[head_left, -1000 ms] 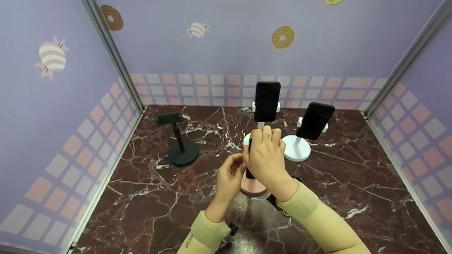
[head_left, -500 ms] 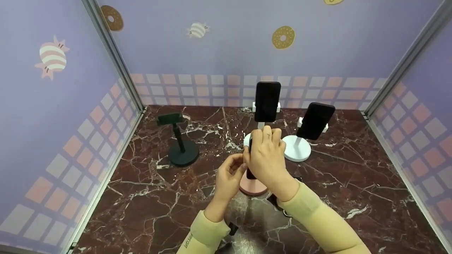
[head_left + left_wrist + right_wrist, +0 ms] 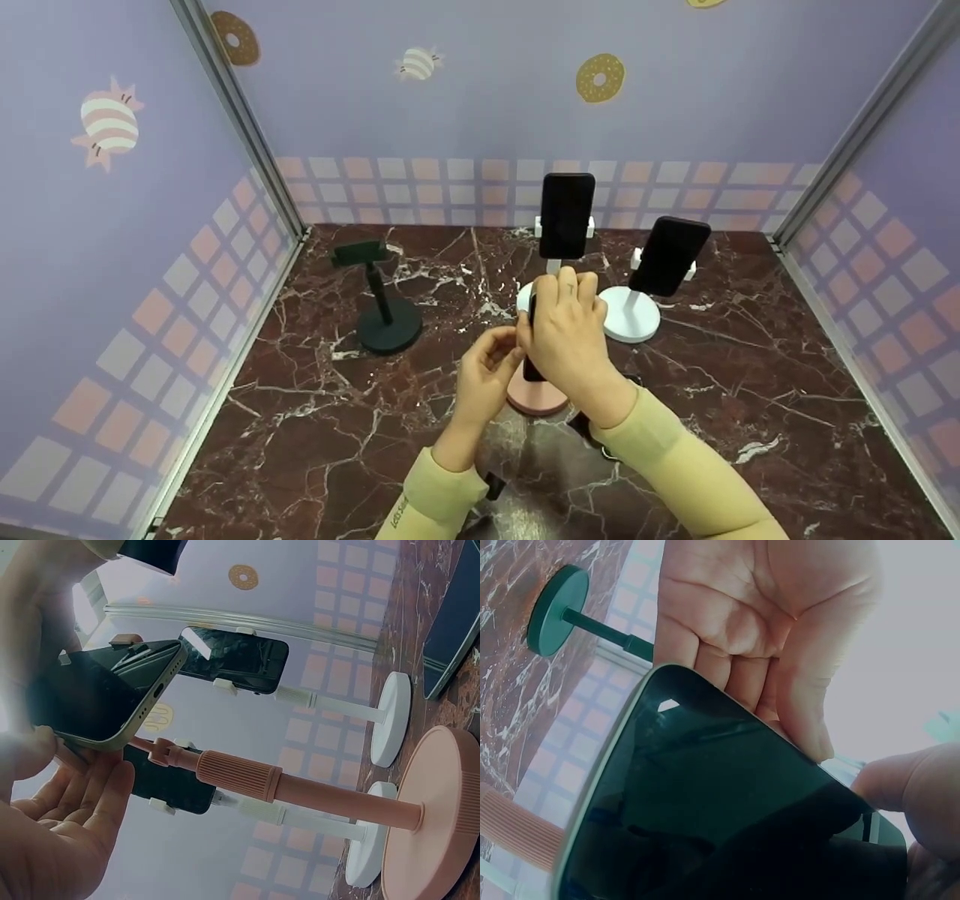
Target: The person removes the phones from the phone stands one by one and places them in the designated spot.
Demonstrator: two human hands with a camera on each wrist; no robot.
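Note:
A dark-screened smartphone [image 3: 105, 694] lies against the holder of a pink phone stand [image 3: 240, 772]. My right hand [image 3: 566, 334] grips the phone from above, its thumb [image 3: 904, 784] along the edge. My left hand [image 3: 484, 379] is at the phone's left side with curled fingers, and its thumb and fingers [image 3: 97, 799] pinch at the stand's holder beside the phone edge. Most of that holder is hidden; one pink clamp arm [image 3: 125, 639] shows at the far edge. The pink round base [image 3: 536, 399] stands on the marbled tabletop.
Two white stands hold phones upright: one phone [image 3: 568, 216] behind my hands, another phone [image 3: 670, 257] at right. A dark green stand [image 3: 388, 326] without a phone stands at left. Dark objects, partly hidden, lie under the right forearm [image 3: 581, 429]. Patterned panels [image 3: 480, 97] enclose the table.

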